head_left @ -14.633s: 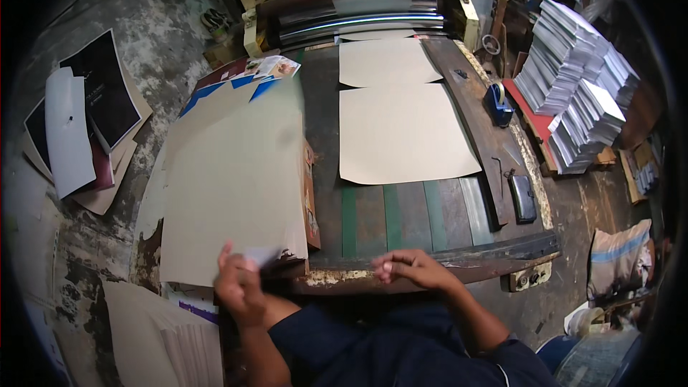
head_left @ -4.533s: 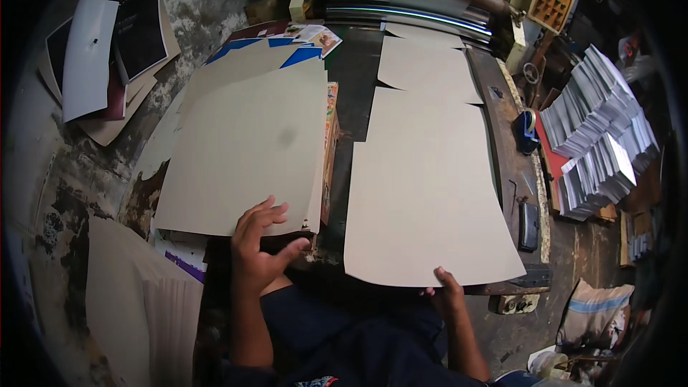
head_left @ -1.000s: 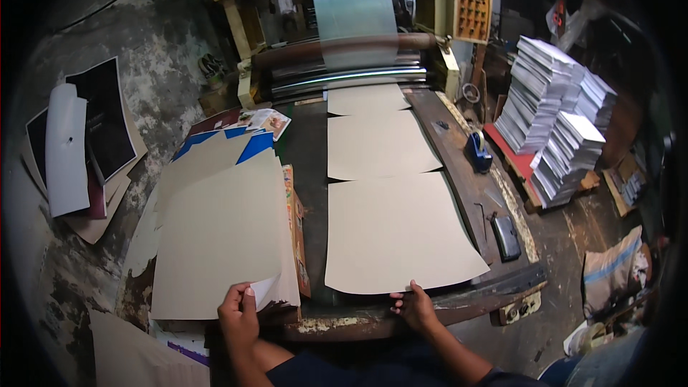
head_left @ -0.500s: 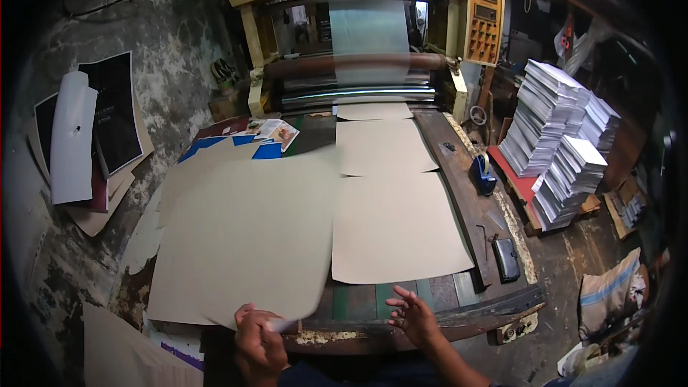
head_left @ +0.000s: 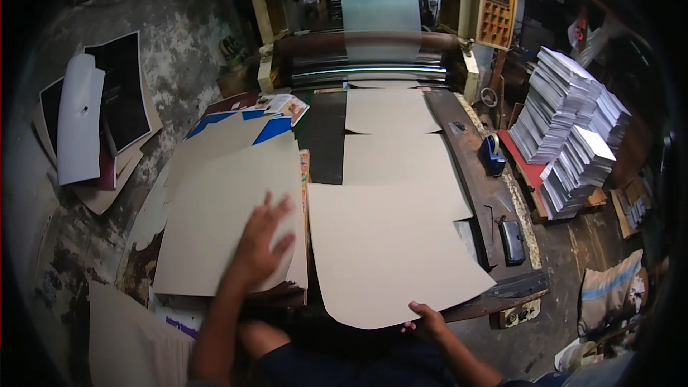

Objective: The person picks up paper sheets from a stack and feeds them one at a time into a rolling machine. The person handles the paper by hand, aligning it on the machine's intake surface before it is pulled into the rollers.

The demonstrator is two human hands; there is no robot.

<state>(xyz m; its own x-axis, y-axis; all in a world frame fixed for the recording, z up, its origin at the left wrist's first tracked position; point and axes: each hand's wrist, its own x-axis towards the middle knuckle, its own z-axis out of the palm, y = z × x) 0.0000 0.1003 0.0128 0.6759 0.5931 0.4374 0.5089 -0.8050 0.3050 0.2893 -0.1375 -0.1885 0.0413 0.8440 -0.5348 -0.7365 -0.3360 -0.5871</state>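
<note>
Close by sheet (head_left: 394, 251) (beige): black case (head_left: 512, 243)

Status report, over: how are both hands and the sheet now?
Right hand pinching sheet at near edge. Left hand open over stack. Sheet overlaps sheet ahead; no obstruction visible.

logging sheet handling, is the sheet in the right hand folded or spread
Spread. The sheet extends as one broad panel with no fold showing; the right hand has its thumb over the near edge.
</note>
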